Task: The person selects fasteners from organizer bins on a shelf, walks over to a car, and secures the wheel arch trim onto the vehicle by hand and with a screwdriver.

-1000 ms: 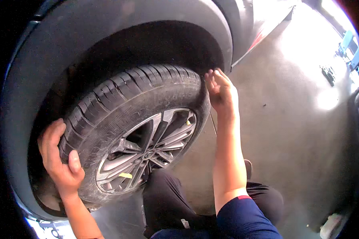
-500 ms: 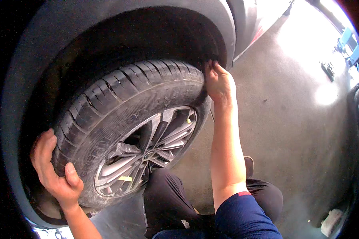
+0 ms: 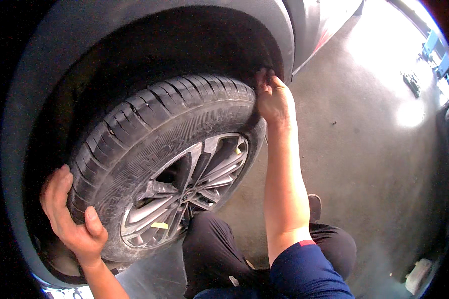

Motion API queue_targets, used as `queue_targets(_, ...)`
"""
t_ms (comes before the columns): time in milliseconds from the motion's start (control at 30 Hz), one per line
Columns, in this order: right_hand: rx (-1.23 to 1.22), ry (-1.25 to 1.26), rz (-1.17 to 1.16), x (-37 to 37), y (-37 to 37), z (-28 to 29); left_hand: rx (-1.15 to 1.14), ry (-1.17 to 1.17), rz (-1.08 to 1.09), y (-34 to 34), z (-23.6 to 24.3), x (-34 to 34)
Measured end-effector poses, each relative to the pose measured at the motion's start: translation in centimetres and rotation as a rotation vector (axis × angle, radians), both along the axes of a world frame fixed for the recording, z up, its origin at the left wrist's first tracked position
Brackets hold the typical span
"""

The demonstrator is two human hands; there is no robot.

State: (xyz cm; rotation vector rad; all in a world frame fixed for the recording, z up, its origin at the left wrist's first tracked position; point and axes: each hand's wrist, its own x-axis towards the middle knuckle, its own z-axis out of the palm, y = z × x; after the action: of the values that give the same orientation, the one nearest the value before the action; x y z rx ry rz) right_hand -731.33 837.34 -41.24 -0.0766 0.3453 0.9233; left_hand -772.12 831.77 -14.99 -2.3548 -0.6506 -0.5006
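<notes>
Both hands are clamped on the wheel [image 3: 169,169], which sits in the wheel arch [image 3: 149,45] (alloy rim facing out): left hand [image 3: 72,219] low, right hand [image 3: 274,99] up top. Looks mid-lift; next needs a steady, level pull.

A grey concrete floor [image 3: 364,149] is seen, brightly lit toward two o'clock. A shoe [image 3: 314,207] is planted on it at five o'clock, and a pale object [image 3: 418,275] lies near the lower right edge.
</notes>
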Motion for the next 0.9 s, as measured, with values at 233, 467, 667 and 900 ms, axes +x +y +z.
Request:
queue_targets(233, 0.225, -0.335, -0.008, 2.2, 1.4, -6.0, -0.003, -0.016, -0.012, -0.1, 0.1, 0.8)
queue_targets(467, 0.117, -0.335, -0.041, 2.3, 1.9, -5.6, -0.007, -0.010, -0.061, 0.0, 0.2, 0.9)
queue_targets(667, -0.343, -0.636, -0.072, -0.7, -0.2, -1.4, 0.008, -0.003, -0.039, -0.2, 0.2, 0.4)
queue_targets(900, -0.087, -0.464, 0.010, -0.5, -0.6, 0.3, 0.023, -0.007, -0.020, -0.3, 0.1, 0.8)
